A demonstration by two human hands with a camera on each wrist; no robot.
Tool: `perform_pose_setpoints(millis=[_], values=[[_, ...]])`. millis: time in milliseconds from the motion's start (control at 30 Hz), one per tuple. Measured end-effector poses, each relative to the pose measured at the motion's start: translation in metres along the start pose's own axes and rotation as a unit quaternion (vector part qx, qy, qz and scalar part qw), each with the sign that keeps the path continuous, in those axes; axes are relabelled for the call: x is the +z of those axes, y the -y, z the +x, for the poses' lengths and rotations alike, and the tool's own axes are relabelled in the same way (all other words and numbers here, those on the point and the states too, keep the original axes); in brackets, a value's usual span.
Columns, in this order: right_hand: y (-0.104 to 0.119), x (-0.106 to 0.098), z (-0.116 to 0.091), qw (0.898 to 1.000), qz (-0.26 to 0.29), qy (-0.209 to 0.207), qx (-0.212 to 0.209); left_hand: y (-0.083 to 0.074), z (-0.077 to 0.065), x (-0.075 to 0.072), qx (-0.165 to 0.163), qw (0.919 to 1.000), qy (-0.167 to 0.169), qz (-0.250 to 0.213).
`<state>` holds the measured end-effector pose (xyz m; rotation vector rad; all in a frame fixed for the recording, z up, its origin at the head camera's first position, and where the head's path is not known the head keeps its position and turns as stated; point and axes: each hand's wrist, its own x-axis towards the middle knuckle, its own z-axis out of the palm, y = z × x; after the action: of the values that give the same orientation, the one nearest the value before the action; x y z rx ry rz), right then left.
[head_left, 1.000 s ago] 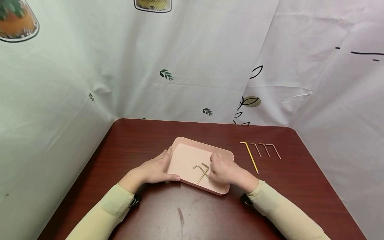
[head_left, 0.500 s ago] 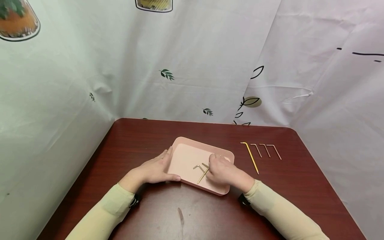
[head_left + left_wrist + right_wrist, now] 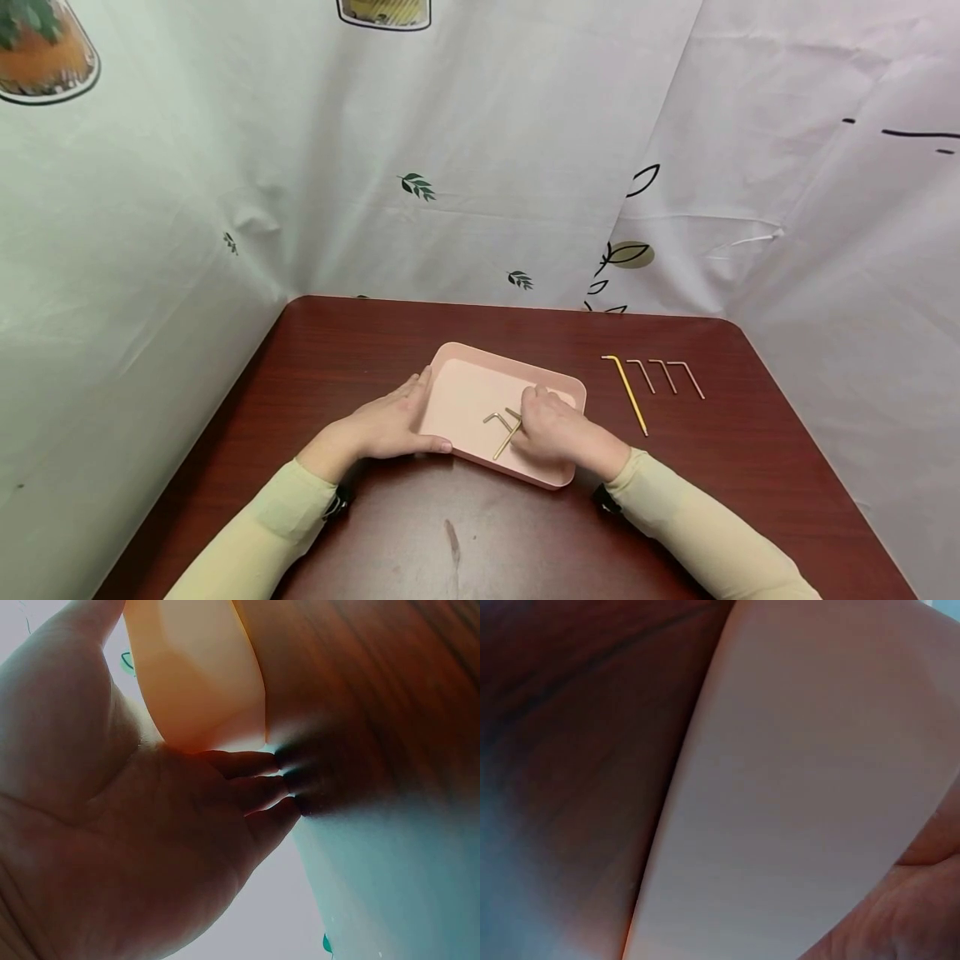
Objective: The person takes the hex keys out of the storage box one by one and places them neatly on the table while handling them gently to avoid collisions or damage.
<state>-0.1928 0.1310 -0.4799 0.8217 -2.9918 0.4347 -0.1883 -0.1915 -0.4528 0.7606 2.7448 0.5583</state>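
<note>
A shallow pink tray (image 3: 468,379) lies slightly turned on the table. Two brass-coloured hex keys (image 3: 497,416) cross each other inside it. My left hand (image 3: 382,422) rests against the tray's left end, its fingers straight along the outer wall and its thumb by the front edge. The left wrist view shows the fingers (image 3: 255,791) beside the tray wall. Reaching over the front wall, my right hand (image 3: 557,427) is inside the tray with bent fingers and covers part of the hex keys. Its fingertips are hidden, also behind the tray wall (image 3: 780,780) in the right wrist view.
Right of the tray, a long yellow hex key (image 3: 630,396) lies on the dark red table (image 3: 360,333). Several smaller hex keys (image 3: 685,377) lie in a row beside it. A white printed cloth (image 3: 465,225) hangs behind the table.
My right hand has shifted slightly left inside the tray and now covers more of the crossed hex keys. The left hand and the tray have stayed put.
</note>
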Motion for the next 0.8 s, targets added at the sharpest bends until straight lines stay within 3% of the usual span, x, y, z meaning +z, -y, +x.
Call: perform_pose_setpoints(millis=[167, 533, 800], values=[[0.0, 0.004, 0.002, 1.0, 0.012, 0.008, 0.011, -0.001, 0.0, -0.001, -0.002, 1.0, -0.001, -0.004], [0.029, -0.027, -0.003, 0.997, 0.014, 0.065, 0.041, -0.001, -0.001, -0.001, -0.006, 1.0, 0.002, -0.004], [0.032, -0.027, -0.002, 0.996, 0.012, 0.077, 0.041, -0.001, -0.001, 0.001, -0.008, 0.9999, 0.002, -0.008]])
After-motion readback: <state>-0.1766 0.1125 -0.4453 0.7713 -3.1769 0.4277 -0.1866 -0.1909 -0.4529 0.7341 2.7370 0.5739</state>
